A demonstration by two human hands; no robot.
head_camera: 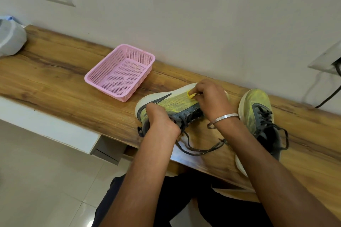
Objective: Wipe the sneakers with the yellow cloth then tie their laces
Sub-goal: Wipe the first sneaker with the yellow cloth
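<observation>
We are working at a wooden table (55,72). Our left hand (158,116) is gripping the heel of a sneaker (177,104) lying on its side, while our right hand (210,97) is pinching the yellow cloth (191,95) against its toe. The second sneaker (258,116) is standing just right, laces (201,150) trailing loose. A pink basket (120,72) is sitting behind.

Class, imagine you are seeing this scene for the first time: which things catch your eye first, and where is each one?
First, mid-table, the left hand grips the heel of a yellow-green sneaker lying on its side, while the right hand pinches a yellow cloth against its toe. Next, the empty pink basket behind it to the left, near the wall. Then the second sneaker at the right, upright, laces loose.
</observation>
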